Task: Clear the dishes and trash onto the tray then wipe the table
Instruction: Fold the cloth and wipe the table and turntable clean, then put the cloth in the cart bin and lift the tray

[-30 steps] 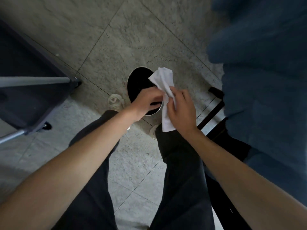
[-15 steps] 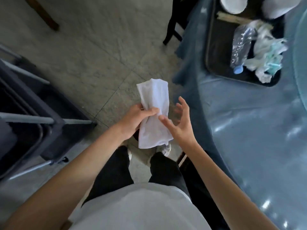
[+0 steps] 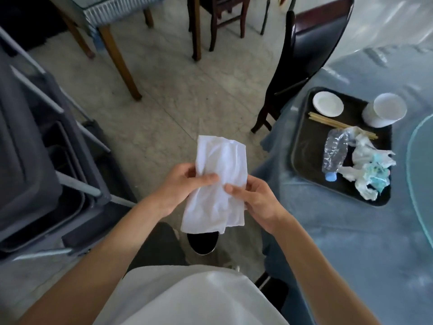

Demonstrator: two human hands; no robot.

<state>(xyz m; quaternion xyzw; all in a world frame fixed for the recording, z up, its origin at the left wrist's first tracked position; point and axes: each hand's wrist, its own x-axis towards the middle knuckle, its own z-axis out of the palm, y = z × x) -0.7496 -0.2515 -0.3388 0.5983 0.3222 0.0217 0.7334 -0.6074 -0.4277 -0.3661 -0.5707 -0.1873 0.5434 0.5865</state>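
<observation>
Head view. Item: white cloth (image 3: 218, 186), folded, held upright over the floor (image 3: 164, 102) at frame centre. Left hand (image 3: 181, 186): grip clamped on the cloth's left edge, thumb across its front. Right hand (image 3: 254, 199): grip clamped on the cloth's right edge, thumb on its front.

Item: desk (image 3: 351, 231) under a blue cover, at 3 o'clock from the cloth. Item: black tray (image 3: 304, 156) on the desk, at 2 o'clock from the hands, well apart from them. Tray contents: small white plate (image 3: 328, 104) at its far left corner; white bowl (image 3: 387, 109) at its far right corner; chopsticks (image 3: 337, 123) lying between these and the trash; crushed plastic bottle (image 3: 335, 153), blue cap toward the near edge; crumpled tissues (image 3: 367, 167) touching the bottle's right side.

Item: dark chair (image 3: 302, 55) at 12 o'clock from the tray. Item: grey cart (image 3: 35, 148) at 9 o'clock.
</observation>
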